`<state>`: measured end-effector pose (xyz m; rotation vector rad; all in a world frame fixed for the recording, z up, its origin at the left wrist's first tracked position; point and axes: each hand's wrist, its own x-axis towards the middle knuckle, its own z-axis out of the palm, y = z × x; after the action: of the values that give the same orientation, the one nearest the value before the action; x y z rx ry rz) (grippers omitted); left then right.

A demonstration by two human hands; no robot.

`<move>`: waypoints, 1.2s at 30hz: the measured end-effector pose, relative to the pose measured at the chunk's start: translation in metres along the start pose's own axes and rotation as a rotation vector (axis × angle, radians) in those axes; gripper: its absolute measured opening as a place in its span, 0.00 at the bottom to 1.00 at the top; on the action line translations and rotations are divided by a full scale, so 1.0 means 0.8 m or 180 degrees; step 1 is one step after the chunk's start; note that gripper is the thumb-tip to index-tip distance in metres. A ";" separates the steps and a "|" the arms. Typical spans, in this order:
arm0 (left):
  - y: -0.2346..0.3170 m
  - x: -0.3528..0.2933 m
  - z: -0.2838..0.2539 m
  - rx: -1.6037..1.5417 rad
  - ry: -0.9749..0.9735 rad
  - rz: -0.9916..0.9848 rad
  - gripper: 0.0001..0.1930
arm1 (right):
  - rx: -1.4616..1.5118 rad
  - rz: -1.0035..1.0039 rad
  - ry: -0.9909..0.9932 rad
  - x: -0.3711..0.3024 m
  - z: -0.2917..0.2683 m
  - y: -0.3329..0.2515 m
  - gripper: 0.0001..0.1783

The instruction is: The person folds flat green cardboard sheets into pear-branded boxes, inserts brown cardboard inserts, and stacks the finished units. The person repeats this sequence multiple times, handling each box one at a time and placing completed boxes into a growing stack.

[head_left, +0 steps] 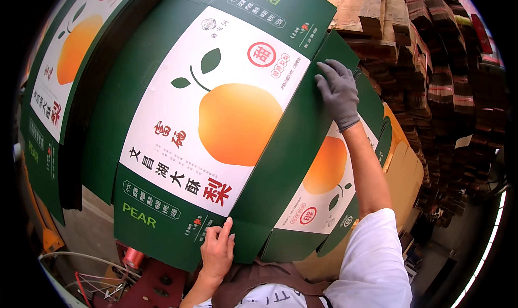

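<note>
A large green printed box blank (240, 127), a flat cardboard sheet with a white panel and an orange-yellow pear picture, spreads in front of me. My left hand (217, 249), bare, is at its near edge, fingers curled and closed on the cardboard; part of the grip is hidden. On my right hand (339, 92) is a grey glove. Its fingers are stretched and somewhat apart, resting on the green panel near the far right flap. Below my right forearm, the sheet's second pear panel (324, 170) slopes away to the right.
Another green pear-printed blank (70, 54) stands at the left. Tall piles of flat brown cardboard (442, 81) and wooden pallets (372, 11) fill the far right. Near the lower left are a dark red machine part (156, 286) and a thin-spoked wheel (110, 289).
</note>
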<state>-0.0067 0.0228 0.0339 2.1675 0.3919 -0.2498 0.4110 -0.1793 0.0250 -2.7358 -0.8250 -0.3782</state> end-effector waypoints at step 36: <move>-0.017 0.003 0.002 -0.0278 0.0137 0.0333 0.28 | -0.0307 -0.0058 -0.0449 -0.069 0.066 -0.204 0.35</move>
<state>-0.0099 0.0294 0.0220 2.1030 0.3069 -0.1255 0.2829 -0.0586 -0.0143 -2.8732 -0.8891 -0.2361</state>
